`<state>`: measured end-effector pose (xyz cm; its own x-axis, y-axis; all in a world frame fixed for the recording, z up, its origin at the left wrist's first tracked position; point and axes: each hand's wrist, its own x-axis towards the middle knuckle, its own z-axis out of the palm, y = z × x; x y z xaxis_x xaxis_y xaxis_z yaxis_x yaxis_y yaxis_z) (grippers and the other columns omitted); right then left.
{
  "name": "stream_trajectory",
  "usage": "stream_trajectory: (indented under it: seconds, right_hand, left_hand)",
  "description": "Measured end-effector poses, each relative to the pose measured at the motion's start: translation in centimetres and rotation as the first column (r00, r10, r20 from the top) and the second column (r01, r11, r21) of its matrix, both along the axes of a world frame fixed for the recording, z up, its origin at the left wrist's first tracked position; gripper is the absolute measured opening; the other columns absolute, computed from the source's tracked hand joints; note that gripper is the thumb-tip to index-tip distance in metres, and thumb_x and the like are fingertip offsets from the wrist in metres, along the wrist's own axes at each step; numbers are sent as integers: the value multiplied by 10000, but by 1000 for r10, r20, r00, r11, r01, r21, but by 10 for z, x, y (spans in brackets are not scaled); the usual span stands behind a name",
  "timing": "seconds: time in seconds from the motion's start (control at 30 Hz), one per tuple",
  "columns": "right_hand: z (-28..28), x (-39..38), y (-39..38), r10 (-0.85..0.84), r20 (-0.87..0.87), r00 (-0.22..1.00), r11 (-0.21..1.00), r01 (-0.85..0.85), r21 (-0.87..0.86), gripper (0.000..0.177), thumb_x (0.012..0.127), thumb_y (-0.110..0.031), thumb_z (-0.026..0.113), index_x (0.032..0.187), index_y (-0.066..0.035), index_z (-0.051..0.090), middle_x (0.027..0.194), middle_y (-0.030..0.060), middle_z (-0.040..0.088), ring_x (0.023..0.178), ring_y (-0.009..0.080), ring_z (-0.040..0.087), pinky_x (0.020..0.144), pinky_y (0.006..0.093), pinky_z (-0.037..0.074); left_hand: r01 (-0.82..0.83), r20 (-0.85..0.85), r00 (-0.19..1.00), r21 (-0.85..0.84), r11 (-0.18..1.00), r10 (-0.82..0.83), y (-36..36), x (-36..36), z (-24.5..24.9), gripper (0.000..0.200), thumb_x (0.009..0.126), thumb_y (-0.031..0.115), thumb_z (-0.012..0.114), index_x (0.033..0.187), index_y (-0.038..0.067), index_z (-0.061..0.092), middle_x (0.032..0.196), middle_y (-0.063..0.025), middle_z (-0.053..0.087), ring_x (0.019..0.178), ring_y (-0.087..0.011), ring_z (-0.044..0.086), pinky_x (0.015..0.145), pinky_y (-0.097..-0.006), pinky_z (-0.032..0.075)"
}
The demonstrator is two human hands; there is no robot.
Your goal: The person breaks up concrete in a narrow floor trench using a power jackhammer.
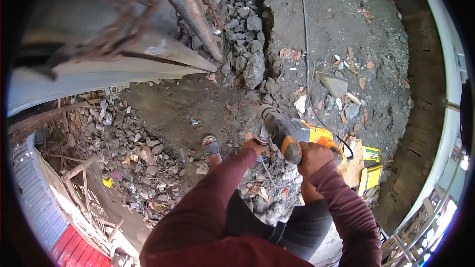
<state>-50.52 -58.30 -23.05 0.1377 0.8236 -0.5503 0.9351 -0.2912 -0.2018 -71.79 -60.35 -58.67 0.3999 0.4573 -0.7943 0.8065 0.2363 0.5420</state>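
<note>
A yellow and black rotary hammer (297,131) is held low in front of me, its chuck (267,112) pointing up and left toward the ground. My right hand (315,158) wraps round the rear part of its body. Left of the tool, my left hand (255,146) is closed by a small dark piece; whether that is a side handle of the hammer is not clear. No bit can be made out against the soil. A black power cord (316,113) curves near the hammer's rear and over the ground.
Broken concrete (253,66) fills a narrow trench ahead. A rusty pipe (195,22) and chain (123,10) hang at upper left. Rubble (153,153) lies left of my sandalled foot (211,147). Yellow packaging (370,178) sits at right, beside a low wall (425,94).
</note>
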Motion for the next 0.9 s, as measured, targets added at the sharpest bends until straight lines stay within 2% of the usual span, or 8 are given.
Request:
stream_trajectory:
  seconds: [0.13,0.27,0.33,0.37,0.47,0.7,0.83,0.9]
  right_hand:
    - [-94,-1,33,80,14,997,989,-78,-125,225,813,-179,638,998,-57,678,870,151,718,793,327,723,731,455,573]
    - [-93,3,62,112,-25,993,989,-114,-99,219,789,-235,676,939,-75,674,872,174,711,822,340,725,745,448,581]
    - [-94,7,76,142,-27,990,986,-143,-89,202,802,-238,667,912,-68,672,843,185,717,775,335,731,707,438,584]
    - [-93,9,85,161,-45,986,976,-166,-141,191,814,-233,653,900,-63,672,815,181,719,736,332,729,678,436,583]
    - [-92,13,96,211,-69,975,962,-220,-163,181,833,-224,627,879,-55,673,754,166,715,662,325,720,626,436,578]
    - [-116,-6,119,215,-117,970,965,-230,-130,182,851,-199,590,877,-42,678,764,174,721,656,330,718,626,444,581]
    - [-147,-16,135,172,-123,977,974,-187,-125,197,861,-194,574,888,-29,679,800,194,727,687,344,726,651,451,584]
    - [-149,-23,139,138,-134,981,971,-161,-177,213,859,-199,575,909,-18,675,822,210,729,720,354,735,666,459,586]
  left_hand:
    - [-190,-388,902,31,981,187,9,31,-62,603,768,588,774,1186,153,748,1097,-165,757,1090,-360,700,914,-439,558]
    - [-353,-284,904,-70,933,321,13,41,-52,581,829,547,740,1153,65,730,1071,-194,753,1065,-379,708,865,-464,557]
    - [-747,-152,624,-402,529,766,-82,21,-214,476,883,477,714,1108,58,741,1055,-185,758,1053,-369,715,811,-465,552]
    - [-765,-138,529,-503,401,837,-89,25,-221,440,901,448,703,1085,50,740,1048,-180,759,1038,-360,721,788,-452,550]
    - [-622,-212,782,-331,709,587,-57,42,-148,430,930,427,649,1111,46,728,1070,-172,748,1027,-355,718,796,-460,551]
    - [-493,-121,869,-256,831,479,-28,41,-153,424,997,379,521,1172,36,699,1123,-155,722,999,-342,710,815,-478,555]
    - [-421,575,630,-312,852,522,-41,28,-255,432,1036,351,448,1206,31,682,1153,-146,707,984,-335,706,826,-489,557]
    - [-438,-80,899,-202,876,431,4,23,-188,429,1013,360,489,1201,30,687,1154,-161,708,1005,-347,700,838,-488,557]
